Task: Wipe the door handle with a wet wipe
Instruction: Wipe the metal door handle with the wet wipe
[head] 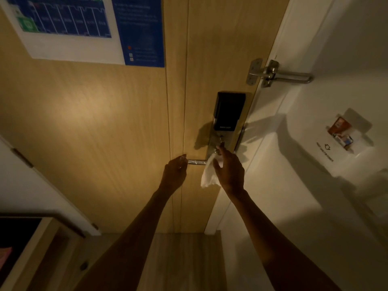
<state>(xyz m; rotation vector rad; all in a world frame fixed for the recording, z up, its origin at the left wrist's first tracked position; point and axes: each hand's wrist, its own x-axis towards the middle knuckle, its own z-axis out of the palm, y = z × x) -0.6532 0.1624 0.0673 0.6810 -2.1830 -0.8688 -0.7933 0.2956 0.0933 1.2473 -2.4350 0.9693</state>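
A metal lever door handle (197,162) sticks out to the left from a lock plate on the wooden door (105,122). My left hand (174,172) grips the free left end of the lever. My right hand (228,169) holds a white wet wipe (209,175) against the lever's root at the lock plate, fingertips up near the small thumb-turn. The wipe hangs down below the hand. A black electronic lock box (228,110) sits just above the handle.
A metal swing-bar door guard (279,74) bridges door and white frame above the lock. A blue evacuation plan (84,28) hangs on the door at upper left. A key-card holder (344,133) is on the white wall at right. A wooden cabinet (31,248) stands at lower left.
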